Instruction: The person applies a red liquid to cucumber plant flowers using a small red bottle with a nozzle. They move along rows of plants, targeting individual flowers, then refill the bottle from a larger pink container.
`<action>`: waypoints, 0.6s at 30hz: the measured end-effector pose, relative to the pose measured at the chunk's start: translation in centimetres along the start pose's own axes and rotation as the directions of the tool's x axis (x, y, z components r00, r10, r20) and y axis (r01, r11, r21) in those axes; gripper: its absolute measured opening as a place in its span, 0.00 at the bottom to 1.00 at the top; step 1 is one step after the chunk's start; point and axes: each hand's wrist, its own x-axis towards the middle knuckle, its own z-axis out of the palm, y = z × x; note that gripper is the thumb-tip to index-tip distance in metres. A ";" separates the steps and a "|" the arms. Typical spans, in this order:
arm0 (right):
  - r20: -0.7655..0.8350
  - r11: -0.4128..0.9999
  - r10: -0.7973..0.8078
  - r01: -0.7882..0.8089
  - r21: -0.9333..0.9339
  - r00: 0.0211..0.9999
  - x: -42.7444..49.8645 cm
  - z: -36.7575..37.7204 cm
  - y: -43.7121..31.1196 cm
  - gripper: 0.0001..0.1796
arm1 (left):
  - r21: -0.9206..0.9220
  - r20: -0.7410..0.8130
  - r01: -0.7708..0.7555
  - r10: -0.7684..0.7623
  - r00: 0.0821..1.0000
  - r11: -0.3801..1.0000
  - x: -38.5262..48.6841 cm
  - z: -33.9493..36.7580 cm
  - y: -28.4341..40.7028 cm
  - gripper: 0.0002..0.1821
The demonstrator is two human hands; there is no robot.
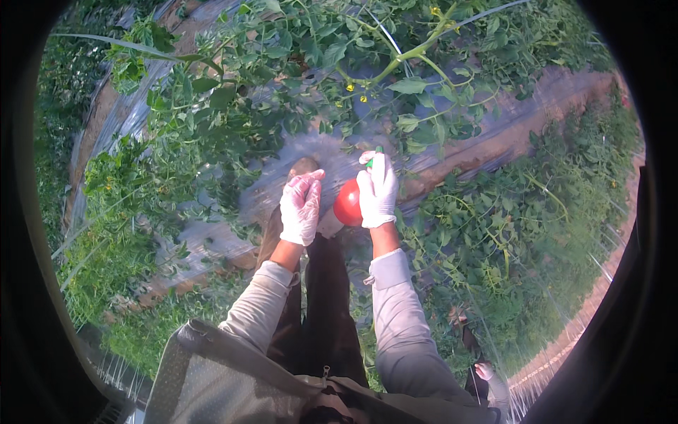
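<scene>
My left hand (302, 208), in a thin whitish glove with pinkish stains, is raised before me with its fingertips pinched together; whether something small sits between them I cannot tell. To its right is my right hand (378, 191), gloved the same way, its fingers curled around a small green object (378, 155) whose kind is mostly hidden. A round, glossy red object (348, 203) shows just left of the right palm, partly covered by it; whether the hand touches it is unclear. Both hands are apart, above my dark trousers and a shoe.
Tomato plants (408, 87) with yellow flowers and pale support strings spread ahead and to both sides. Plastic film (312, 140) covers the soil beneath, with a bare earth strip (455, 159) at the right. At the lower right, another person's hand (484, 370) and sleeve are visible among the plants.
</scene>
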 end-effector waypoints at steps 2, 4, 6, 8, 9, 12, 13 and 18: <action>-0.076 0.975 0.138 -0.123 0.183 0.987 -1.3 0.0 1.1 0.12 | 0.120 0.026 -0.136 0.134 0.991 0.983 6.9 1.3 -0.4 0.16; -0.105 0.951 0.244 -0.217 0.218 0.964 -3.1 0.0 2.0 0.12 | 0.081 0.098 -0.199 0.191 0.977 0.977 14.1 2.5 0.1 0.15; -0.123 0.962 0.250 -0.232 0.147 0.960 -4.8 2.0 0.5 0.13 | 0.251 0.188 -0.339 0.298 0.936 0.907 20.6 2.1 -0.4 0.14; -0.091 0.940 0.290 -0.266 0.212 0.953 -6.4 3.8 -0.7 0.14 | 0.294 0.343 -0.393 0.288 0.894 0.871 26.0 2.4 -2.5 0.15; -0.084 0.921 0.337 -0.310 0.235 0.938 -7.1 3.8 -1.0 0.15 | 0.359 0.426 -0.490 0.328 0.843 0.794 27.2 3.5 -2.4 0.16; -0.004 0.921 0.352 -0.346 0.177 0.936 -7.7 4.2 -0.3 0.16 | 0.324 0.631 -0.562 0.269 0.728 0.761 29.9 5.6 -3.5 0.16; 0.003 0.920 0.343 -0.336 0.202 0.939 -7.5 4.7 -0.4 0.16 | 0.245 0.653 -0.585 0.314 0.689 0.774 30.5 5.6 -4.2 0.16; -0.099 0.955 0.288 -0.277 0.108 0.952 -7.7 6.2 4.9 0.16 | 0.140 0.787 -0.491 0.204 0.582 0.860 30.3 5.9 -4.2 0.14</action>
